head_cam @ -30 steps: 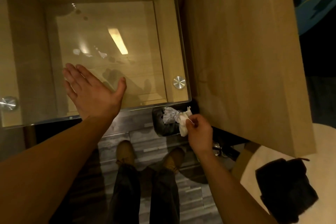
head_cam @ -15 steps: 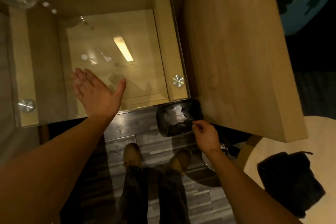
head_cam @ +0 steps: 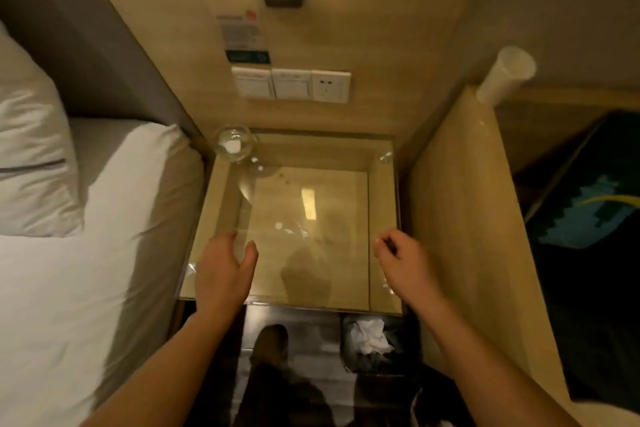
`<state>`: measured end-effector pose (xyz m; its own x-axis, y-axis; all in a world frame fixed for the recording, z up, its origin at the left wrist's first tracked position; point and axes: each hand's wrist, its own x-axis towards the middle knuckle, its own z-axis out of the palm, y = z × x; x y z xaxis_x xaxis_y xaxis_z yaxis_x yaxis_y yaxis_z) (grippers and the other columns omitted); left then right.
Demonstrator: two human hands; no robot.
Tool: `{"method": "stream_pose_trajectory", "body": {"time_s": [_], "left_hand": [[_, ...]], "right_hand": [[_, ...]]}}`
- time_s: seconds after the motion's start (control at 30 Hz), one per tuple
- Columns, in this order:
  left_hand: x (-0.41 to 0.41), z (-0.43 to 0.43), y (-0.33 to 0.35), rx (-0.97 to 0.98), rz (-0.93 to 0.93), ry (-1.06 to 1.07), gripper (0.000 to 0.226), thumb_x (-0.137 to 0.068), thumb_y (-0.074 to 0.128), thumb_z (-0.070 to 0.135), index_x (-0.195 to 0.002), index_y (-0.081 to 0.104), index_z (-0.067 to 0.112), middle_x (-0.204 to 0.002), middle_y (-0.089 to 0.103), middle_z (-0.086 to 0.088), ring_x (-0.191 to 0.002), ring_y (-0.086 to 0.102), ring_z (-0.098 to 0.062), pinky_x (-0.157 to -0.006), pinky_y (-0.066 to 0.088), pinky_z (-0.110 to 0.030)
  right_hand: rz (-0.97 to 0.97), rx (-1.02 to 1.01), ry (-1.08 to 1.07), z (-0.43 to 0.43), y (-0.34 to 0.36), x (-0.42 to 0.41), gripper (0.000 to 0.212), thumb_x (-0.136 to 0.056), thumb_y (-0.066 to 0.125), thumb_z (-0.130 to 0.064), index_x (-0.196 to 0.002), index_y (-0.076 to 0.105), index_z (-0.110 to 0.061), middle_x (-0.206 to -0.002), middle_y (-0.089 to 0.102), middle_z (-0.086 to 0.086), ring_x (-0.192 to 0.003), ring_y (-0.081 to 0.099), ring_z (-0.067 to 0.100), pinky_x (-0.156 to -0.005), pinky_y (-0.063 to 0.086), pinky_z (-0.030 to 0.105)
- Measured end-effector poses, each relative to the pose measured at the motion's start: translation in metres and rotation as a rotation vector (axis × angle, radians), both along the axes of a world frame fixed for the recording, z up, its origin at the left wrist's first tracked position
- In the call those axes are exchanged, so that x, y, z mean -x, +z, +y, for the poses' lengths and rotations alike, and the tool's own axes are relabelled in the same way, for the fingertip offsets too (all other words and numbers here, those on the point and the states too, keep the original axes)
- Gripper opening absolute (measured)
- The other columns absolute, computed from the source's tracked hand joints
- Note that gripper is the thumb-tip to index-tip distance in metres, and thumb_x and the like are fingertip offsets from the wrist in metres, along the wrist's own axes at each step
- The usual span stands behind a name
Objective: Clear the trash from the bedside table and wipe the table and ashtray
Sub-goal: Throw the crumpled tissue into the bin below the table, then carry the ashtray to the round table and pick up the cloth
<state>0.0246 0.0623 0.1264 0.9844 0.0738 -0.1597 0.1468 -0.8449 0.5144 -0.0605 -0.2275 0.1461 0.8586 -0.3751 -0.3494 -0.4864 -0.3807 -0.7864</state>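
So the tissue wad (head_cam: 369, 340) we were holding is now in the bin (head_cam: 349, 354) just below the glass table's (head_cam: 311, 218) front edge. Right hand (head_cam: 403, 262) has come back up over it, loosely curled, empty. Left hand (head_cam: 221, 269) open, empty. Glass ashtray (head_cam: 234, 146) sits on its far-left corner, something white inside. Wiping's not done yet.

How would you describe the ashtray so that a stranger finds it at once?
Start at the bed and go to the glass-topped bedside table beside it. The ashtray sits in its far corner nearest the bed: a round clear glass dish, the only object standing on the top.
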Motion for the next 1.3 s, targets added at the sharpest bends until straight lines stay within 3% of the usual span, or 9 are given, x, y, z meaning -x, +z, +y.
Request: {"method": "stream_pose_trajectory", "body": {"time_s": [0.27,0.43,0.6,0.73,0.83,0.93,1.0,1.17,1.3], "left_hand": [[-0.132,0.042,-0.004,-0.013,-0.102,-0.063,0.041,-0.101,0.056,0.036,-0.131,0.067,0.009,-0.118,0.071,-0.011,-0.106,0.067,-0.028,-0.081,0.049,-0.037],[-0.216,0.071,-0.032,-0.056,-0.059,-0.183,0.028,-0.102,0.055,0.038,-0.109,0.069,0.015,-0.094,0.069,-0.006,-0.085,0.066,-0.025,-0.069,0.052,-0.038],[-0.283,0.087,-0.06,-0.08,-0.049,-0.242,0.027,-0.102,0.056,0.041,-0.096,0.063,0.015,-0.084,0.065,-0.005,-0.07,0.057,-0.02,-0.059,0.045,-0.035],[-0.321,0.084,-0.078,-0.111,0.045,-0.306,0.031,-0.104,0.053,0.041,-0.091,0.059,0.014,-0.081,0.063,-0.005,-0.074,0.062,-0.025,-0.06,0.046,-0.037],[-0.335,0.076,-0.09,-0.132,0.105,-0.331,0.033,-0.105,0.05,0.044,-0.091,0.055,0.015,-0.078,0.056,0.0,-0.075,0.058,-0.027,-0.056,0.035,-0.033],[-0.341,0.068,-0.098,-0.113,0.162,-0.33,0.036,-0.106,0.05,0.041,-0.101,0.063,0.008,-0.093,0.069,-0.013,-0.087,0.067,-0.035,-0.065,0.046,-0.037],[-0.342,0.065,-0.103,-0.072,0.179,-0.313,0.033,-0.106,0.051,0.036,-0.102,0.065,0.005,-0.096,0.072,-0.017,-0.089,0.068,-0.037,-0.07,0.053,-0.042],[-0.342,0.061,-0.104,-0.001,0.169,-0.265,0.026,-0.103,0.055,0.024,-0.083,0.057,0.009,-0.084,0.067,-0.016,-0.083,0.066,-0.036,-0.066,0.045,-0.038],[-0.337,0.059,-0.093,-0.017,0.124,-0.295,0.028,-0.101,0.058,0.023,-0.077,0.049,0.013,-0.066,0.053,-0.004,-0.068,0.056,-0.03,-0.06,0.036,-0.034]], "right_hand": [[-0.017,0.015,0.088,0.074,-0.003,-0.187,0.018,-0.1,0.057,-0.028,-0.089,0.065,-0.016,-0.082,0.068,0.001,-0.082,0.069,0.027,-0.075,0.056,0.044],[0.039,0.056,0.132,0.12,-0.038,-0.284,0.017,-0.099,0.057,-0.024,-0.084,0.062,-0.018,-0.079,0.065,0.001,-0.082,0.064,0.027,-0.071,0.048,0.036],[0.09,0.093,0.174,0.151,-0.076,-0.356,0.013,-0.097,0.056,-0.015,-0.096,0.065,-0.006,-0.09,0.071,0.015,-0.087,0.07,0.039,-0.077,0.058,0.05],[0.114,0.11,0.144,0.165,-0.099,-0.388,0.016,-0.094,0.057,-0.014,-0.103,0.069,-0.008,-0.089,0.07,0.007,-0.074,0.065,0.021,-0.068,0.054,0.034],[0.129,0.148,0.151,0.17,-0.113,-0.4,0.016,-0.093,0.058,-0.014,-0.1,0.069,-0.004,-0.092,0.071,0.012,-0.086,0.065,0.028,-0.075,0.052,0.035],[0.13,0.143,0.159,0.175,-0.123,-0.404,0.01,-0.094,0.058,-0.012,-0.093,0.066,-0.007,-0.085,0.062,0.008,-0.085,0.064,0.03,-0.068,0.047,0.033],[0.135,0.115,0.13,0.177,-0.127,-0.405,0.013,-0.095,0.057,-0.01,-0.099,0.067,-0.003,-0.09,0.067,0.013,-0.089,0.069,0.035,-0.071,0.056,0.043],[0.079,0.145,0.079,0.181,-0.128,-0.404,0.024,-0.089,0.06,-0.004,-0.071,0.059,-0.019,-0.077,0.063,0.01,-0.081,0.069,0.034,-0.068,0.052,0.039],[0.035,0.085,0.009,0.179,-0.122,-0.393,0.017,-0.088,0.065,-0.002,-0.078,0.059,-0.015,-0.076,0.064,0.009,-0.077,0.062,0.025,-0.067,0.049,0.036]]}}
